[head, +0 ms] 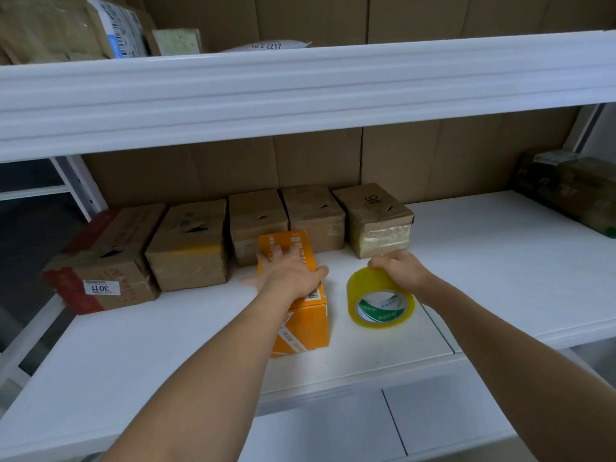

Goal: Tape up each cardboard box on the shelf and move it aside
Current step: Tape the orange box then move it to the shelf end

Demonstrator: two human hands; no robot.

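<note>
The left hand lies palm down on the orange box, fingers spread and nearly straight over its top, thumb hooked over the right edge — pressing rather than clasping. The right hand curls over the top of the tape roll, which stands tilted on its edge just right of the orange box, a narrow gap between them.

The orange box sits lengthwise on the white shelf, its far end touching or almost touching the row of brown boxes along the cardboard back wall (five of them, side by side, the leftmost with red sides). At the far right, well apart, a dark parcel sits by the shelf's end.

Open room lies to the right of the tape and along the near edge — bare white board on both sides of the arms. The upper shelf's rail hangs overhead.
</note>
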